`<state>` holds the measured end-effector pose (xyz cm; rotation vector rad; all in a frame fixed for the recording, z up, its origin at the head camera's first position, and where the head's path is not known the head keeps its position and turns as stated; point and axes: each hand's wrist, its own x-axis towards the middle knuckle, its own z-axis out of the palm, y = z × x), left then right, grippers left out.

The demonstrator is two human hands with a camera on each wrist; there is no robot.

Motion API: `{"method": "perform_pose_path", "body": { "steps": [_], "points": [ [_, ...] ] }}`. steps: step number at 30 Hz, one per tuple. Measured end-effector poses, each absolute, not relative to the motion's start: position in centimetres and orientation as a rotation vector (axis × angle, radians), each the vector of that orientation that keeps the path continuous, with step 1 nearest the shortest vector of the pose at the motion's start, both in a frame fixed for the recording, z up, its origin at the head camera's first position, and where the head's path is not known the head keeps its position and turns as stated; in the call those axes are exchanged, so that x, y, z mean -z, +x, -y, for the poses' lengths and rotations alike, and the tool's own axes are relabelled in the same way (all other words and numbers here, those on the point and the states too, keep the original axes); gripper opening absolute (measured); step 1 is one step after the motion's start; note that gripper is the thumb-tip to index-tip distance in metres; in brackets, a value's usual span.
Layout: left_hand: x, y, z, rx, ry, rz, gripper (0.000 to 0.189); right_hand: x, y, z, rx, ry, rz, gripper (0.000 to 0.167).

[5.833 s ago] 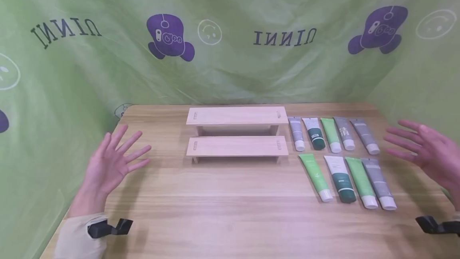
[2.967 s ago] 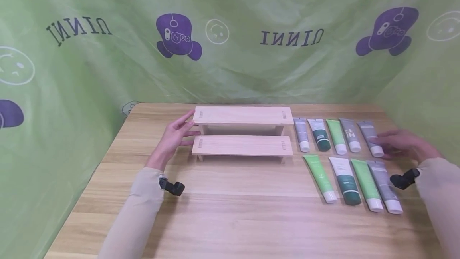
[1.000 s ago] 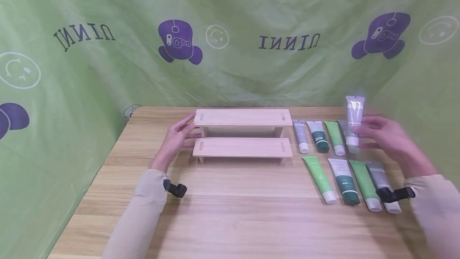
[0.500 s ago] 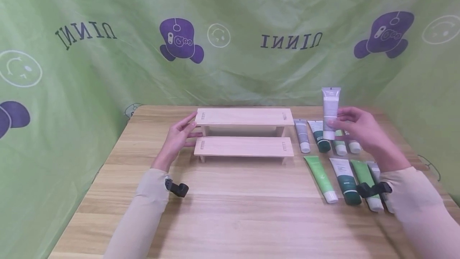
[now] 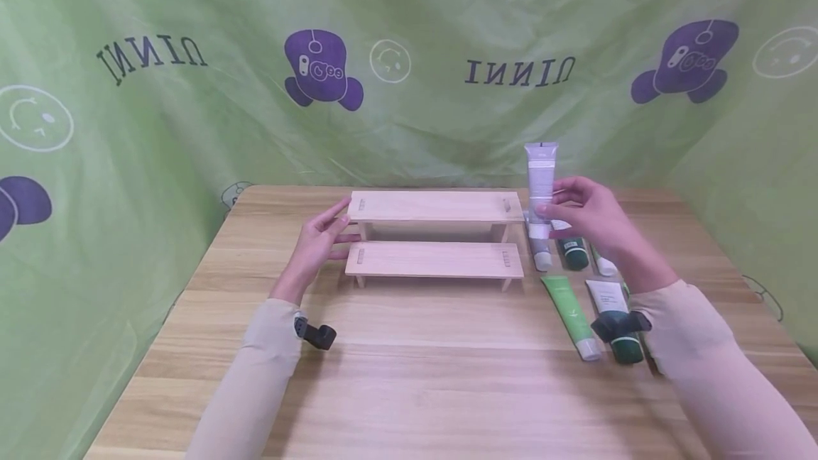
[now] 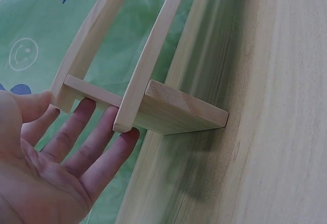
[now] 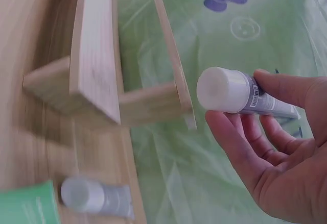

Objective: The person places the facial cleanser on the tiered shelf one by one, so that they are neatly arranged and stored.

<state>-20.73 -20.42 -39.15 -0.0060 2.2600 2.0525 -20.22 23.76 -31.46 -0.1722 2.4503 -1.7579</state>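
My right hand (image 5: 591,215) pinches a grey squeeze tube (image 5: 542,172) with a white cap, held upright, cap down, above the table near the stand's right end. In the right wrist view its white cap (image 7: 219,89) points toward the wooden shelf. The two-tier wooden stand (image 5: 434,261) is at the table's middle back. My left hand (image 5: 311,250) touches the stand's left end. In the left wrist view the fingers are spread and slightly bent, with fingertips (image 6: 130,134) at the board ends and the thumb against the upper board (image 6: 76,55).
Tubes lie right of the stand: another grey one (image 5: 542,254), a white-and-green one (image 5: 575,250), a light green one (image 5: 569,318) and a second white-and-green one (image 5: 626,346). Others are partly hidden by my right arm. A green curtain (image 5: 415,126) hangs behind and beside the table (image 5: 409,375).
My right hand took the grey tube from the far right of the back row, raised it upright and carried it left. The left hand came to the stand's left end and stayed there.
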Motion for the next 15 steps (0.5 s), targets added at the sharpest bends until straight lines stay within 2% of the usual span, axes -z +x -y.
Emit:
{"method": "perform_pose_path", "body": {
  "steps": [15],
  "points": [
    [39.3,-20.5,20.6,-2.068,0.042,-2.259,0.049,31.4,-21.3,-17.7,1.833,-0.257,-2.326,0.054]
  ]
}}
